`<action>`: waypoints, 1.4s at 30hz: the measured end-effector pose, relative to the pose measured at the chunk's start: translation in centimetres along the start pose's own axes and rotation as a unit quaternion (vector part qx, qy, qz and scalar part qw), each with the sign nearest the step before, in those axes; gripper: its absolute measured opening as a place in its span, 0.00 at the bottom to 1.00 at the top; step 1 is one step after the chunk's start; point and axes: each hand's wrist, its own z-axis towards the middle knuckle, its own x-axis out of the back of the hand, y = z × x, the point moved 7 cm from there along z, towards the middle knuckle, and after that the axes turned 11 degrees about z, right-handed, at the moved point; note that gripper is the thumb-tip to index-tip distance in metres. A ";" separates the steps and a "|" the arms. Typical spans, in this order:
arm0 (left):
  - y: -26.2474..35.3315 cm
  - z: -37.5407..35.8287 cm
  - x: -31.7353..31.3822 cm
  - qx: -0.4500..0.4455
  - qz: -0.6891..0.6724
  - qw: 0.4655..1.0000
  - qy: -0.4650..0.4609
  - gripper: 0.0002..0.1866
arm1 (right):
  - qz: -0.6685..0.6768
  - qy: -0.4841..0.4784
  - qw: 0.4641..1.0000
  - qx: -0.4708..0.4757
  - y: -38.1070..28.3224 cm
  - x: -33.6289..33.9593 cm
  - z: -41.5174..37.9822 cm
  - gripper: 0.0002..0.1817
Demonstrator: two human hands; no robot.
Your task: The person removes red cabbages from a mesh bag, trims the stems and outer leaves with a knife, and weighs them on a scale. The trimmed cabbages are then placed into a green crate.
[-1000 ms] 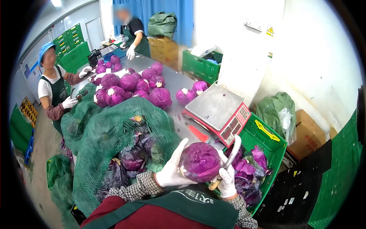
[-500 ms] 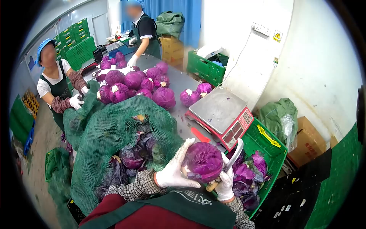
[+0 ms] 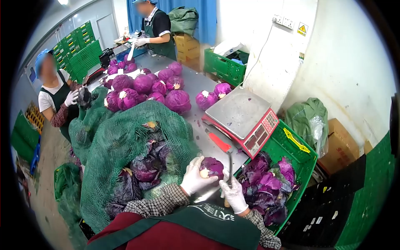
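My left hand, in a white glove, is closed around a red cabbage with its pale cut stem facing left. My right hand, gloved too, grips a knife by its wooden handle; the blade points up and away, close to the cabbage's right side. Left of my hands lies a green mesh bag, open toward me, with dark-leaved cabbages inside. To the right, a green crate holds loose purple leaves.
A red scale and an orange-red strip-shaped object lie on the metal table. Beyond the bag is a pile of trimmed cabbages. One co-worker stands at left, another at the back.
My left hand has lowered the cabbage away from my head. The knife has swung more upright. The left co-worker now holds something dark; the back co-worker's hands have risen from the table.
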 end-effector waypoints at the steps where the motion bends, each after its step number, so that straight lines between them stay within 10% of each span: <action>1: 0.6 -0.4 0.3 -0.026 0.039 0.999 0.012 0.55 | -0.063 -0.010 0.996 0.067 0.7 0.3 0.8 0.32; 6: 3.6 0.5 1.4 -0.114 0.191 0.967 -0.121 0.58 | -0.248 -0.042 0.947 0.201 1.2 1.1 3.4 0.36; 14: 2.6 2.2 -0.7 -0.131 0.087 0.975 -0.158 0.58 | -0.134 -0.076 0.988 0.014 0.4 1.3 2.2 0.35; 25: 2.8 2.9 -0.6 -0.105 0.091 0.976 -0.170 0.59 | -0.341 -0.095 0.917 0.184 0.2 0.3 3.1 0.35; 34: 3.1 3.4 -1.0 -0.077 0.140 0.971 -0.176 0.57 | -0.349 -0.028 0.929 0.116 -1.5 0.0 5.4 0.33; 39: 3.6 3.0 -1.1 -0.087 0.159 0.974 -0.135 0.56 | -0.413 -0.041 0.866 0.279 -0.6 1.5 7.9 0.22; 40: 3.5 2.8 -1.2 -0.092 0.153 0.974 -0.140 0.55 | -0.516 -0.066 0.838 0.168 -2.1 0.9 8.3 0.23; 42: 3.9 1.0 -0.4 -0.142 0.125 0.974 -0.123 0.54 | -0.250 0.077 0.964 0.050 0.2 6.4 9.9 0.19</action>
